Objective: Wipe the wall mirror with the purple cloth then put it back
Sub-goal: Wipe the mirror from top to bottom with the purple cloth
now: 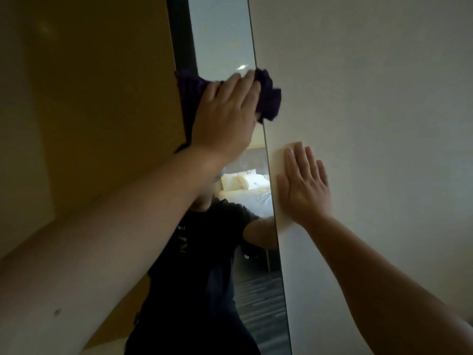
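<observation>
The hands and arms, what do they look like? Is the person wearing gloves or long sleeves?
No gloves and no long sleeves. The left hand and right hand are bare, as are both forearms, with no watch or bracelets. The fingers carry no rings that I can see.

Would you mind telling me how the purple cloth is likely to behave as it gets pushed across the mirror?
The purple cloth is probably soft and floppy: it bunches into folds beside the left hand pressing it. It likely slides easily, since the mirror looks smooth. Its loose edge already laps onto the wall, so it may drag past the glass.
</observation>
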